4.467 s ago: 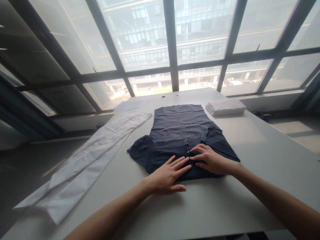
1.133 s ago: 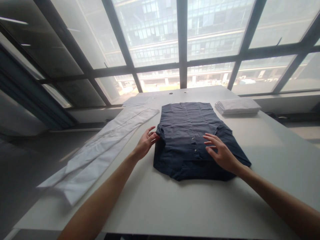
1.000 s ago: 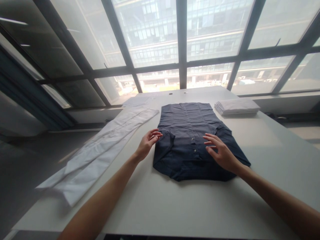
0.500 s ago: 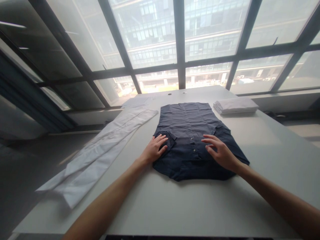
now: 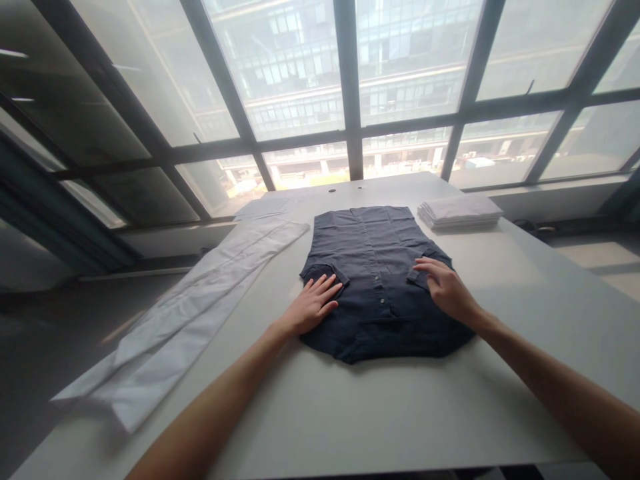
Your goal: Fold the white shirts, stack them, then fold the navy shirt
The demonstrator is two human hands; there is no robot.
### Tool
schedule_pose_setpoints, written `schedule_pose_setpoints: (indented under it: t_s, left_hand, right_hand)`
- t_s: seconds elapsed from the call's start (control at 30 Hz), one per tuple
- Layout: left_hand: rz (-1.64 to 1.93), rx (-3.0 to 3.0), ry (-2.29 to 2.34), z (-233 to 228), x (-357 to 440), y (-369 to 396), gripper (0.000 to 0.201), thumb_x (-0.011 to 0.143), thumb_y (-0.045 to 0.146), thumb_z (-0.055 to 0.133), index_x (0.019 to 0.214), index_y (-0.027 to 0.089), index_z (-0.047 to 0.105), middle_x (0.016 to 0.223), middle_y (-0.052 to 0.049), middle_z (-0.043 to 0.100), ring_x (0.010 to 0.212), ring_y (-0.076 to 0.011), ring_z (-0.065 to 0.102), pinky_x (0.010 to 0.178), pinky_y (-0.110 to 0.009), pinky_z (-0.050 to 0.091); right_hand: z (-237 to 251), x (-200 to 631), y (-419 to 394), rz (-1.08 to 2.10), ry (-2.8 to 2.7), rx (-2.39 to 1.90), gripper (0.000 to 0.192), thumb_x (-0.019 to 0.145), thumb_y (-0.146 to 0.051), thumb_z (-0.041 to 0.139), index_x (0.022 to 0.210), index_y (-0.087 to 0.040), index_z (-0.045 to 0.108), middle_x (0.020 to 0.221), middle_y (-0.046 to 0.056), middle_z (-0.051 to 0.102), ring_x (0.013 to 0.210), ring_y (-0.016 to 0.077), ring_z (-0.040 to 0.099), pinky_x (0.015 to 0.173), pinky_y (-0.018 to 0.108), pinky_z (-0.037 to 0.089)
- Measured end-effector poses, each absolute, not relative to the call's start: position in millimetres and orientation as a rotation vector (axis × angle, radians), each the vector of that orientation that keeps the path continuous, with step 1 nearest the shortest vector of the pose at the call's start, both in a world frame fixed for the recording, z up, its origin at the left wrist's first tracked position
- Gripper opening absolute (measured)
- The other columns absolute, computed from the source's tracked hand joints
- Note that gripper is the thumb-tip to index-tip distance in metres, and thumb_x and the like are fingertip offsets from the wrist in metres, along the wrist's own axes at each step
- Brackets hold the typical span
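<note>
A dark navy button-up shirt (image 5: 369, 247) lies front side up on the white table, its lower hem towards me. Both short sleeves are folded inward over the body. My left hand (image 5: 311, 307) rests flat on the left sleeve with its fingers spread. Over on the right side, my right hand (image 5: 453, 293) lies across the folded right sleeve (image 5: 417, 279), fingers stretched towards its cuff and slightly bent. Part of that sleeve is hidden beneath the hand. Two small buttons show on the placket between my hands.
Long white cloth (image 5: 170, 327) is spread along the left side of the table (image 5: 400, 413), overhanging its edge. A folded white stack (image 5: 460, 212) stands at the back right. Large windows (image 5: 295, 73) rise beyond the table.
My right hand has moved slightly right and down onto the shirt, and the right sleeve now lies folded inward with its cuff showing. The left hand stays on the left sleeve.
</note>
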State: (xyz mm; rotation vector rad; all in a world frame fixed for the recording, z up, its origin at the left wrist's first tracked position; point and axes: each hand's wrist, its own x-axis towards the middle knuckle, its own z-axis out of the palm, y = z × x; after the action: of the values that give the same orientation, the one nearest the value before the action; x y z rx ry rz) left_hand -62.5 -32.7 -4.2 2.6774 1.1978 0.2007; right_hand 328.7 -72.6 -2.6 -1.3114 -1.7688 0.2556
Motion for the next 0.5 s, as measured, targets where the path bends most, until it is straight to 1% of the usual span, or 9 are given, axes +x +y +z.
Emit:
schedule_pose_setpoints:
  t_s: [0.17,0.33,0.4,0.5]
  left_hand:
    - [0.162,2.706,1.205,-5.2,-64.2,-32.5,0.057,0.106,0.058,0.033,0.159,0.037,0.032,0.168,-0.002,0.023,0.156,-0.0298,0.017,0.124,-0.056,0.013]
    - [0.183,2.712,1.196,-5.6,-65.4,-33.7,0.056,0.106,0.057,0.035,0.159,0.038,0.032,0.167,-0.002,0.024,0.155,-0.0289,0.018,0.124,-0.054,0.013]
    - [0.182,2.703,1.196,-4.9,-65.4,-35.0,0.056,0.106,0.057,0.035,0.158,0.038,0.033,0.167,-0.002,0.024,0.155,-0.0288,0.019,0.124,-0.054,0.013]
    - [0.203,2.693,1.195,-4.4,-65.5,-36.2,0.057,0.106,0.057,0.033,0.159,0.038,0.031,0.168,-0.002,0.024,0.155,-0.0295,0.018,0.124,-0.054,0.014]
  right_hand:
    - [-1.7,367.0,-54.2,0.148,-1.735,-1.350,0.037,0.088,-0.021,0.048,0.113,-0.021,0.075,0.129,0.012,0.069,0.128,0.0303,0.058,0.117,0.053,0.040]
    - [-15.0,368.2,-50.0,0.120,-1.865,-1.378,0.036,0.091,-0.025,0.049,0.117,-0.023,0.074,0.132,0.010,0.068,0.133,0.0300,0.055,0.118,0.055,0.039]
    - [-22.8,360.2,-51.4,0.107,-1.919,-1.403,0.039,0.094,-0.029,0.049,0.126,-0.023,0.070,0.139,0.010,0.064,0.138,0.0308,0.050,0.118,0.056,0.038]
    - [-33.8,349.1,-55.3,0.103,-1.992,-1.519,0.051,0.097,-0.038,0.048,0.144,-0.021,0.056,0.155,0.013,0.049,0.147,0.0340,0.038,0.118,0.061,0.034]
